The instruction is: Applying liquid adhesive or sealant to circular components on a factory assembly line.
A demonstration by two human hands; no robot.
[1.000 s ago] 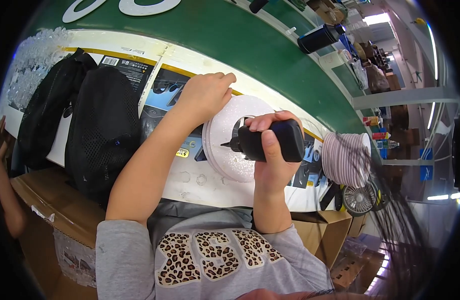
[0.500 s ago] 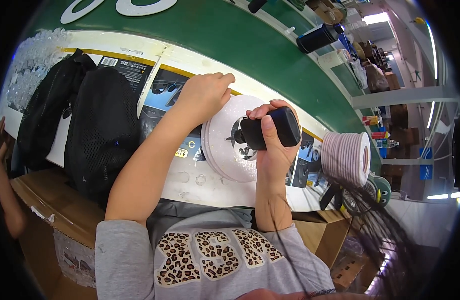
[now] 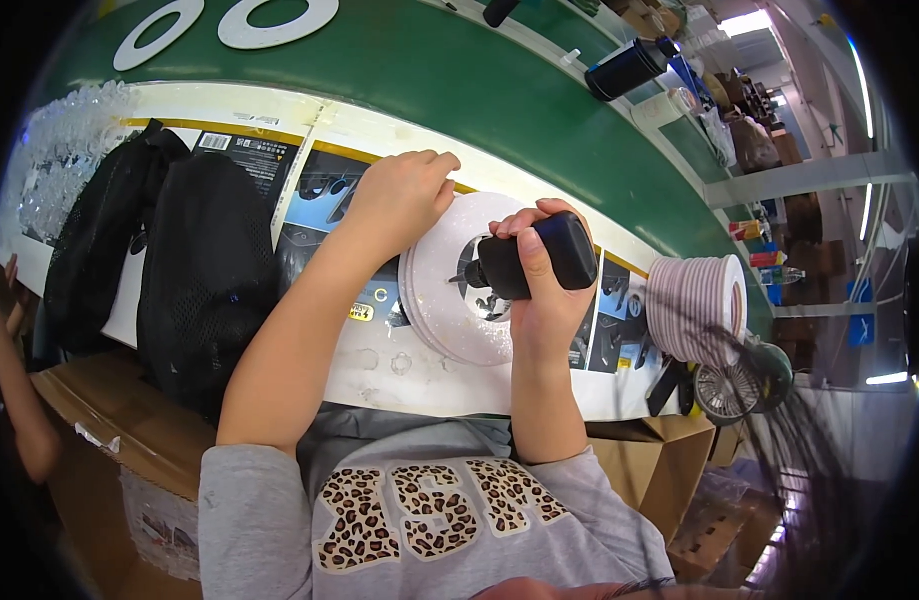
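My right hand (image 3: pixel 550 275) is wrapped round a black handheld device (image 3: pixel 568 250), a blocky body with rounded corners. Its narrower end points toward the hole of a stack of white speckled rings (image 3: pixel 440 300). Dark parts (image 3: pixel 477 278) show inside that hole, but whether the device touches them I cannot tell. Curled against the far left edge of the rings is my left hand (image 3: pixel 405 195); its fingers are bent inward, and anything within them is hidden. Under the rings lie printed black-and-blue cardboard sheets (image 3: pixel 330 190) on the white bench.
Two black mesh bags (image 3: pixel 205 265) lie left, beside a heap of clear plastic pieces (image 3: pixel 85 140). A pile of white rings (image 3: pixel 692 308) stands right, near a small fan (image 3: pixel 728 388). White rings (image 3: pixel 280 22) lie on the green surface beyond. Another person's arm (image 3: pixel 25 400) shows far left.
The whole view has shifted slightly. Both hands keep nearly the same places at the rings, and the black device stays in my right hand.
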